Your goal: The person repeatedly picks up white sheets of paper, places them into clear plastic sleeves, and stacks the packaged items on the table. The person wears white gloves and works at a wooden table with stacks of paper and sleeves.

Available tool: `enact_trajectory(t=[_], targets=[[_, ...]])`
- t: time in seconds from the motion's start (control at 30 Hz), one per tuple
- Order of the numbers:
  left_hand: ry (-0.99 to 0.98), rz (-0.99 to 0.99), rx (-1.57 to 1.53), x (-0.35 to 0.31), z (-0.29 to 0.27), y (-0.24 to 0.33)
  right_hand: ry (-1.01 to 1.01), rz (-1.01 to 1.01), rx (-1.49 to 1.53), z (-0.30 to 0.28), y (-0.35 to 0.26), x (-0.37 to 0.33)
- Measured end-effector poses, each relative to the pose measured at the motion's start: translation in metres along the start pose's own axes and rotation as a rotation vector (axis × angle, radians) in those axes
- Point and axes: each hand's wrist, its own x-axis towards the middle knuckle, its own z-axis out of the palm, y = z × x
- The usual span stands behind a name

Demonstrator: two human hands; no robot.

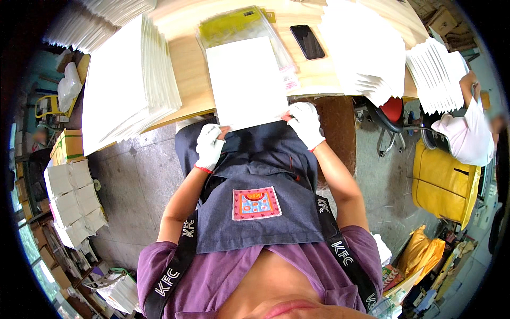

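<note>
White sheet [247,82] is held by its two near corners, at the centre of the scene; most of it is supported by a pale wooden table [313,74], and its near edge is extended past the table's rim toward the body. Its near left corner is gripped by the left hand [211,146], whose bare fingertips are closed narrowly on it. Its near right corner is gripped in the same way by the right hand [306,125]. How thick the sheet is cannot be told. Both hands are covered by white gloves [207,154] with red cuffs, from which some fingertips are left exposed. Beneath the far part of the sheet, clear plastic sleeves [228,24] tinted yellow-green are partly covered, and to their right a dark phone [307,42] is laid flat. The sheet is flanked on the left by a thick stack of white sheets [127,80] and on the right by a second white pile [364,48], with a fanned pile [435,74] placed farther right. A dark blue apron [249,178] with a pink-bordered patch [256,203] is worn over a purple shirt [212,276]. At the far right, a person in a pale top [467,135] is seen beside the table, near a large yellow bundle [445,181]; on the left, low white stacks [74,196] are kept beside the table
</note>
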Motion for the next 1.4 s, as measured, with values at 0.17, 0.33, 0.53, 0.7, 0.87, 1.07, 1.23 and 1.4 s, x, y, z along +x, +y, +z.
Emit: enact_trajectory(t=[0.17,0.33,0.53,0.7,0.87,1.07,1.23,1.4], targets=[[0.135,-0.725,-0.624,-0.008,0.01,0.007,0.084,0.54,0.376,0.014,-0.018,0.004],[0.224,-0.968,-1.125,0.005,-0.005,0.018,0.078,1.002,0.963,0.014,-0.013,-0.003],[-0.205,-0.51,-0.395,0.056,-0.094,0.065,-0.141,0.684,1.164,0.025,-0.025,-0.004],[0.197,-0.275,-0.067,0.056,-0.197,0.085,-0.328,0.553,1.36,0.009,-0.119,0.075],[0.644,-0.357,-0.204,0.072,-0.278,0.051,-0.371,0.282,1.474,0.014,-0.227,0.178],[0.501,-0.426,0.178,0.04,-0.284,-0.047,-0.537,0.289,1.257,0.035,-0.249,0.195],[1.086,-0.624,-0.706,0.026,-0.234,-0.074,-0.275,0.185,1.209,-0.009,-0.178,0.162],[0.897,-0.758,-0.429,-0.083,-0.154,-0.117,0.291,0.165,0.067,-0.101,-0.08,0.111]])
